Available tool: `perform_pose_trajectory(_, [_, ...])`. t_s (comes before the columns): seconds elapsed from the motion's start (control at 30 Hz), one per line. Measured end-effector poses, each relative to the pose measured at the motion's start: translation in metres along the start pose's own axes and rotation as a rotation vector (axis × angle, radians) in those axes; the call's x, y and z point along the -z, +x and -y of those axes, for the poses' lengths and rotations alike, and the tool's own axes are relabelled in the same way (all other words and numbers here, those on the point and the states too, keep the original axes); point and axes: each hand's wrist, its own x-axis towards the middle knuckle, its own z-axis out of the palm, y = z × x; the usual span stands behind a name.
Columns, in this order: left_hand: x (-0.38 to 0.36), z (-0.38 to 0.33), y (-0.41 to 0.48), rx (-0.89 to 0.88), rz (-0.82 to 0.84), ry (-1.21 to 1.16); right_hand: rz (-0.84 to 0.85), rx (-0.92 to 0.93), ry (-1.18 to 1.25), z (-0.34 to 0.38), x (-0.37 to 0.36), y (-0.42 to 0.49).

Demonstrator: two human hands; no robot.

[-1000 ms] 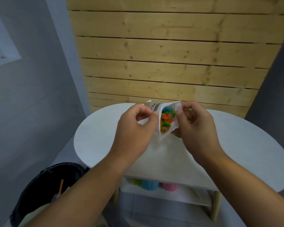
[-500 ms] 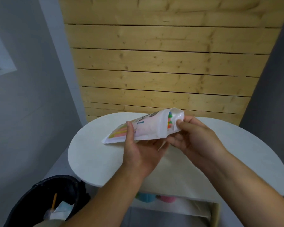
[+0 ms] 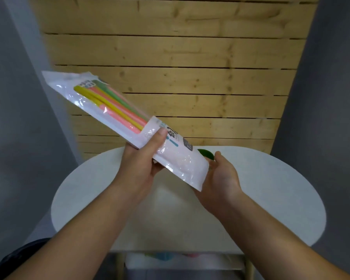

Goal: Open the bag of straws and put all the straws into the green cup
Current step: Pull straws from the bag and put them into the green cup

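Our left hand (image 3: 141, 166) grips the bag (image 3: 127, 126) round its middle, thumb on the printed face and fingers curled beneath. It holds the bag tilted in the air above the white table (image 3: 275, 199), its low end just in front of the green cup (image 3: 206, 153). Our right hand (image 3: 222, 180) sits beside that cup with the thumb out. Its fingers are hidden behind the bag, so we cannot tell what they hold, if anything. We judge the glossy film light, limp and slippery, stiffened only by the straws (image 3: 109, 102) inside. The best hold is through the film on the bundle itself, gently, since hard squeezing could kink them. The cup looks light enough to tip, so it wants steadying.
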Motion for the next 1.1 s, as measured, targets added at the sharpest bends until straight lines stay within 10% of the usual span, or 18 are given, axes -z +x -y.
perform_pose_trajectory(0.53, [0.025, 0.021, -0.005, 0.341, 0.105, -0.186, -0.086, 0.265, -0.371, 0.001, 0.001, 0.019])
perform_pose_trajectory(1.1, [0.059, 0.017, -0.006, 0.280, 0.059, -0.303, 0.122, 0.422, -0.589, 0.029, 0.013, 0.008])
